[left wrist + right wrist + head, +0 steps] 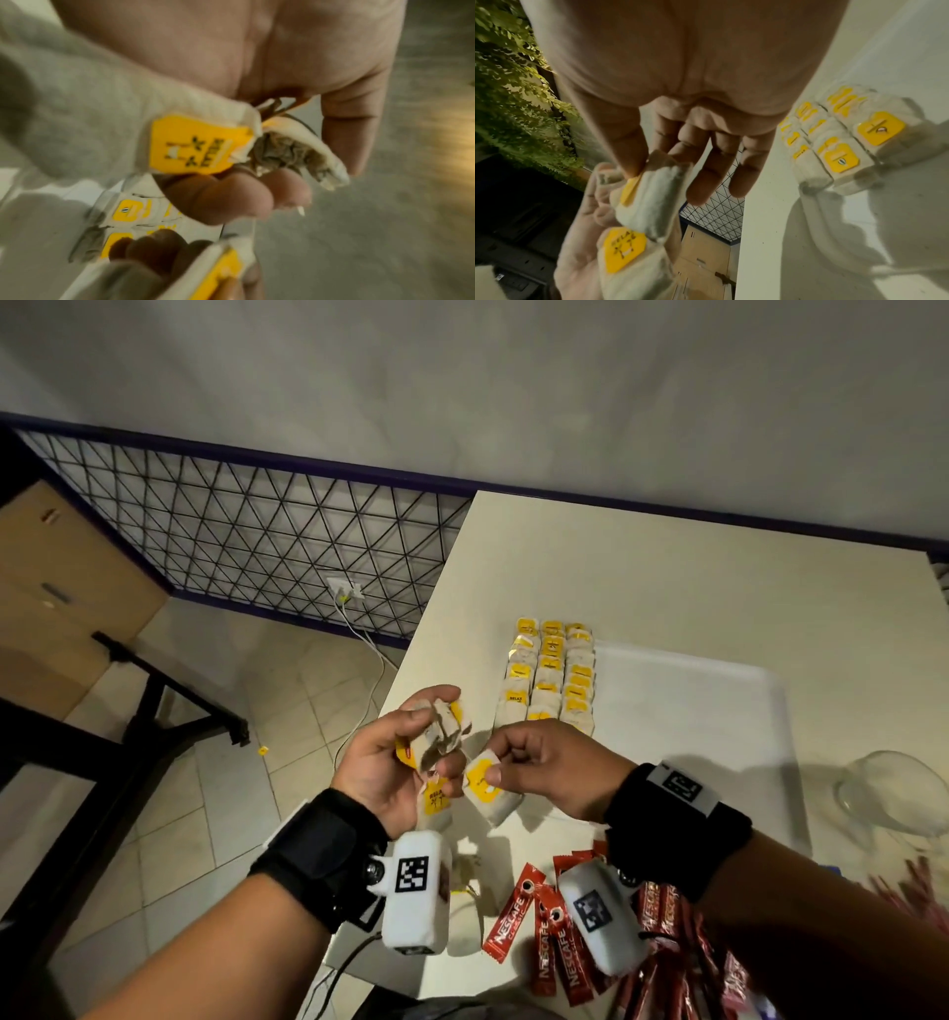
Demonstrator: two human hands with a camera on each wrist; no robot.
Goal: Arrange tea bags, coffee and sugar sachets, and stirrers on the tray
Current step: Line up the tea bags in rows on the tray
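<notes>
Hands raised before tray (719,711): left hand (390,762) grips tea bags (441,737), right hand (544,767) pinches one tea bag (488,788).

- My left hand (390,762) is up in front of me, palm turned up and a bit toward me.
- Its fingers (441,698) curl round a bunch of tea bags (441,731).
- My right hand (544,765) is just beside it, back of the hand up.
- Its thumb and first finger pinch one tea bag (488,788). The other fingers (741,178) hang loose, a little bent.
- The two hands are very close, almost touching.
- Both forearms come in from the bottom and point toward each other.
- Each wrist has a black band with a small white camera box on it.
</notes>
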